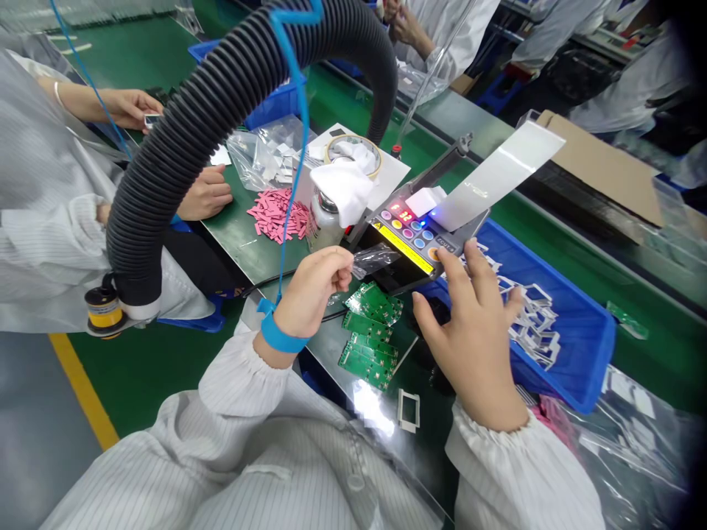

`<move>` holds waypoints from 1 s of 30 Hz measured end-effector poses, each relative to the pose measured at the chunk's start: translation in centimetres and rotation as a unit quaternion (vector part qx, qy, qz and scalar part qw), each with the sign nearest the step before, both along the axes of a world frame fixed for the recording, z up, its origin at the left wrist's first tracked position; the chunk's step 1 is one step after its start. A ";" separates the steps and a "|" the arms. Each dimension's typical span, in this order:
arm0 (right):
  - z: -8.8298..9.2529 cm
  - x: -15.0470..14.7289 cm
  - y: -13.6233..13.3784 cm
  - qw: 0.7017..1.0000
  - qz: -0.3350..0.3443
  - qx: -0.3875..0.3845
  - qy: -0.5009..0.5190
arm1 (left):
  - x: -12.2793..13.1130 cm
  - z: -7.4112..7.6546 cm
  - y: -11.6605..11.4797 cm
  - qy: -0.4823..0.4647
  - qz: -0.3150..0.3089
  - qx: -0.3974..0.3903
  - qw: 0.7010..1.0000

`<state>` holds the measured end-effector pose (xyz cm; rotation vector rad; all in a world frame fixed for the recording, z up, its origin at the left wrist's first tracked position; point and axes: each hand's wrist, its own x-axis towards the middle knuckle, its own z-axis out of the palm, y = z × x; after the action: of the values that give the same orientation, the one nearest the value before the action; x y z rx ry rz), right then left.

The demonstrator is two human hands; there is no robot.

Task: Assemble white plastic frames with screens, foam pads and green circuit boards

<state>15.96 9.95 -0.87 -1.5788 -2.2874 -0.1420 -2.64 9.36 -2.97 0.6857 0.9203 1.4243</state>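
My left hand, with a blue wrist strap, is closed in a pinch on a small clear plastic strip held just in front of a tape dispenser machine with lit coloured buttons. My right hand hovers with fingers spread, its index fingertip at the machine's front edge, holding nothing. Green circuit boards lie in a row on the work surface between my hands. A wide white tape strip sticks up out of the machine.
A blue tray of small white frames sits right of my right hand. One white frame lies near me. A black corrugated hose arches overhead. Pink strips, a white cloth and another person's hands are at left.
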 end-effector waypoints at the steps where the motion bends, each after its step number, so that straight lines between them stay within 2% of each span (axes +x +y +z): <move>1: 0.0 0.0 0.0 1.000 0.002 -0.003 0.002 | -0.3 0.0 -0.2 0.031 0.002 0.005 0.999; 3: 0.0 0.1 0.1 1.000 0.011 -0.001 0.007 | -1.2 -0.3 -0.6 0.142 -0.008 0.010 0.990; 5: 0.1 0.2 0.1 1.000 0.025 0.004 0.012 | -2.3 -1.0 -0.9 0.314 -0.034 0.012 0.949; 7: 0.1 0.2 0.1 0.999 0.035 0.013 0.010 | -3.2 -2.0 -1.0 0.511 -0.072 0.010 0.856; 9: 0.2 0.1 0.1 0.999 0.026 0.026 -0.009 | -3.7 -3.1 -1.1 0.649 -0.103 0.002 0.754; 10: 0.2 0.0 0.0 0.999 0.017 0.036 -0.022 | -3.7 -3.6 -1.1 0.686 -0.112 -0.004 0.719; 11: 0.2 -0.1 0.0 0.998 0.007 0.045 -0.035 | -3.6 -3.9 -1.0 0.705 -0.116 -0.009 0.700; 16: 0.1 0.0 0.1 0.997 0.019 0.054 -0.053 | -2.4 -4.6 -1.1 0.734 -0.070 -0.027 0.675; 21: -0.1 1.1 -0.5 0.997 0.068 -0.009 0.039 | -2.3 -5.2 -1.2 0.722 -0.059 0.008 0.690; 26: 0.2 2.6 -4.4 0.989 0.084 -0.029 0.117 | -3.7 -4.8 -2.2 0.699 -0.037 0.055 0.712; 30: -0.3 5.1 -8.0 0.989 0.071 -0.023 0.124 | -3.9 -3.7 -4.0 0.697 -0.032 0.106 0.709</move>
<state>21.03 1.93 -1.19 -1.3629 -2.2097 0.1379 -6.55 5.39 -6.72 2.0706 1.8255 0.7294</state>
